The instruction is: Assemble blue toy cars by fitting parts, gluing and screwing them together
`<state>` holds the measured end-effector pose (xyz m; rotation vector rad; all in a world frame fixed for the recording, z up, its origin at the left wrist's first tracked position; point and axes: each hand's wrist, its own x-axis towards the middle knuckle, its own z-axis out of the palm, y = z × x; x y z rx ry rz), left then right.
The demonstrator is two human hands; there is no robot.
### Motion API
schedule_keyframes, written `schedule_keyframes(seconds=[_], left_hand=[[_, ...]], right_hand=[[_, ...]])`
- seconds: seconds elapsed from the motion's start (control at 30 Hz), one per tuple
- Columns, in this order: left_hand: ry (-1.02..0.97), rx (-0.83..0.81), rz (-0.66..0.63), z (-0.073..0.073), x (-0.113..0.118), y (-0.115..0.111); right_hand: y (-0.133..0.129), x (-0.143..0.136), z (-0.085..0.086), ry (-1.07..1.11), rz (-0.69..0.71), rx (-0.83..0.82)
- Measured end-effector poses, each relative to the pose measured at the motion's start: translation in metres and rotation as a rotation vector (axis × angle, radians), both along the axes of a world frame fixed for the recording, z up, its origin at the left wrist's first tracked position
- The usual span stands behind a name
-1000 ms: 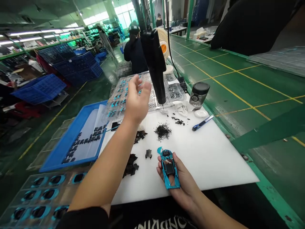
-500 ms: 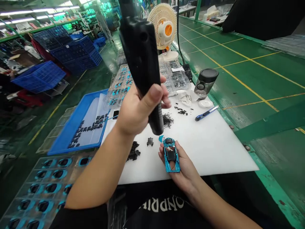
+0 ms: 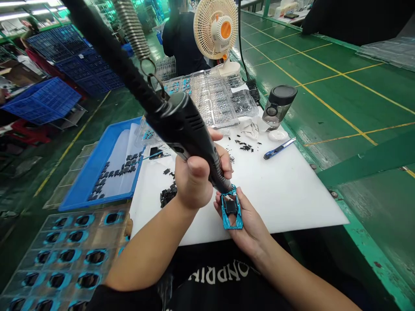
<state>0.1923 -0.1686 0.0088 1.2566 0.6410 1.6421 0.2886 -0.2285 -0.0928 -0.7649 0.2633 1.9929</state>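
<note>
My left hand (image 3: 194,179) is wrapped around a black electric screwdriver (image 3: 181,129) that hangs from a spring and a cable. The tool is tilted, and its tip rests on the front end of a small blue toy car body (image 3: 231,211). The car lies upside down in my right hand (image 3: 248,224), with a black part set in its middle. Both hands are over the near edge of a white work board (image 3: 292,194). Small black parts (image 3: 167,195) lie on the board just left of my left hand.
A blue tray (image 3: 97,172) with black parts sits to the left. Clear blister trays of blue car bodies (image 3: 65,259) lie near left, more trays (image 3: 214,97) at the back. A fan (image 3: 215,30), a dark jar (image 3: 275,108) and a blue utility knife (image 3: 279,148) stand beyond. A person stands behind.
My left hand took hold of the hanging screwdriver, pulled it down and tilted it until its tip met the car. My right hand kept the car in place.
</note>
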Motion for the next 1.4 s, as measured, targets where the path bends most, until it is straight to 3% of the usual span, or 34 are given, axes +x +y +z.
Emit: schedule_keyframes(seconds=[0.53,0.7,0.93,1.4], left_hand=[[0.018,-0.025,-0.035,-0.002,0.004,-0.003],[0.034,-0.049,-0.044,-0.003,0.006,-0.005],[0.112,0.039,-0.065,-0.009,0.005,-0.007],[0.151,0.064,0.0,-0.009,0.01,-0.01]], right_hand=[[0.0,-0.001,0.001,0.008,-0.016,-0.04],[-0.001,0.0,-0.001,0.01,-0.01,0.03],[0.001,-0.001,-0.002,0.02,-0.008,0.071],[0.0,0.0,0.0,0.015,-0.013,0.066]])
